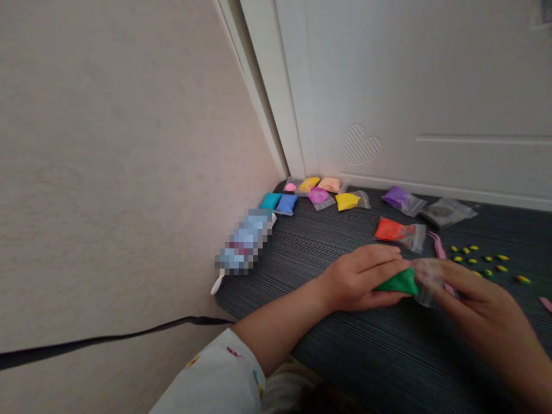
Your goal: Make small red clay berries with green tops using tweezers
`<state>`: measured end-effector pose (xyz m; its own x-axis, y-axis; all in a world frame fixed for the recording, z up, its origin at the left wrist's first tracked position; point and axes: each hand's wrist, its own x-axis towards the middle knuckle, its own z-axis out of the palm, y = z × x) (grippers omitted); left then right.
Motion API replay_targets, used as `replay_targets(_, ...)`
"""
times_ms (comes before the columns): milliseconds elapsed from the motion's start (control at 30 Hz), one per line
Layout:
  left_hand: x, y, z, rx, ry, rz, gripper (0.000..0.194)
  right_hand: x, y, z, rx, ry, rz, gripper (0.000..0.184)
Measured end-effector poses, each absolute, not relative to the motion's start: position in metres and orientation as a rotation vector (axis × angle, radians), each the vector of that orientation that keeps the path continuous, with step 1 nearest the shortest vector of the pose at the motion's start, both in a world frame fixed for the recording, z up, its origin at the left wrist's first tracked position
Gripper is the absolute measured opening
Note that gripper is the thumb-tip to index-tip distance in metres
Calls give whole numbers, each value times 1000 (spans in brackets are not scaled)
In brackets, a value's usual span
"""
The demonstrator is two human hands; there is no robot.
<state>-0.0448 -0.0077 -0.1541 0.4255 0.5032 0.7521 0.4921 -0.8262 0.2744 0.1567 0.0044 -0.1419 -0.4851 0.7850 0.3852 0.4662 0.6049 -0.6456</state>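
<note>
A small clear bag of green modelling clay (401, 281) is held between both hands above the dark table. My left hand (360, 277) is closed around the filled end of the bag. The fingers of my right hand (474, 293) pinch its clear plastic end. Just beyond the hands lies a bag of red clay (394, 230). A pink tool (439, 246) lies partly hidden behind my right hand. Several small green and yellow clay pieces (472, 260) are spread on the table to the right of it.
Bags of purple (397, 197), black (444, 213), yellow (347, 201) and blue clay (286, 203) lie along the back of the table (310, 247). A blurred-out package (245, 241) rests by the left wall. A white door or panel (388, 86) stands behind. Another pink tool (545, 303) shows at the right edge.
</note>
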Motion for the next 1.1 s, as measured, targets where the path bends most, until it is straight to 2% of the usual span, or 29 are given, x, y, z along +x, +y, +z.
replay_targets(200, -42, -14, -150, 2541, 873, 1483, 51, 153, -1, -133, -980, -2206, 504, 20)
replay_targets(433, -47, -12, -146, 2552, 843, 1371, 45, 149, 1, -130, -955, -2233, 457, 21)
replay_targets(600, -49, -13, -145, 2547, 867, 1306, 40, 145, 0, -126, -971, -2246, 519, 17)
replay_targets(967, -53, -13, -154, 2524, 847, 1308, 47, 141, -1, -125, -995, -2167, 629, 22)
replay_targets(1100, -52, -11, -153, 2552, 844, 1329, 45, 140, -1, -125, -983, -2127, 689, 16)
